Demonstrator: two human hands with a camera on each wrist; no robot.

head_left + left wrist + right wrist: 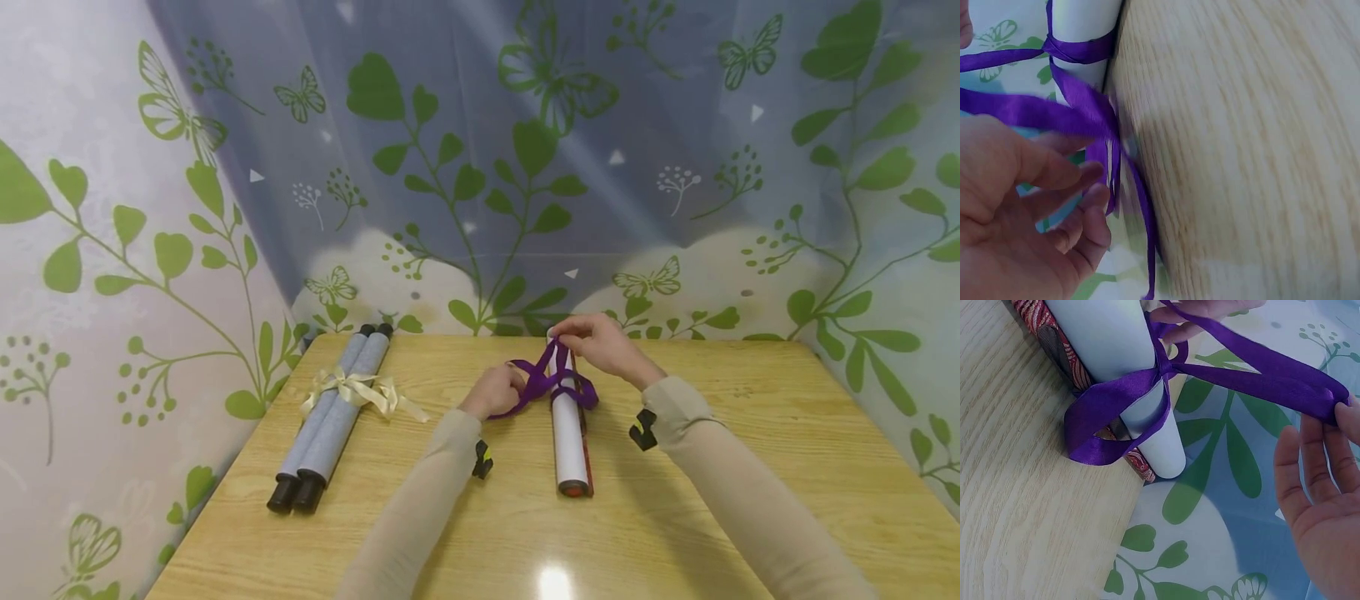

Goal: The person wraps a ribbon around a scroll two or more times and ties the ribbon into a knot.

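A white roll (568,442) lies lengthwise on the table, a red patterned strip (1079,365) along its side. Purple ribbon (537,385) is wound around its middle and crosses in a knot, with a loose loop hanging on the right side. Above the far end of the roll, my right hand (600,346) pinches a stretch of ribbon and draws it out from the knot. To the left of the roll, my left hand (492,392) has its fingers curled about another part of the ribbon. Several ribbon strands dangle by those fingers (1088,212) in the left wrist view.
On the left of the wooden table (480,517) lie two grey-blue rolls (341,433) with black ends, bound together by a cream ribbon bow (356,389). A leaf-patterned curtain (465,208) hangs behind the table's far edge.
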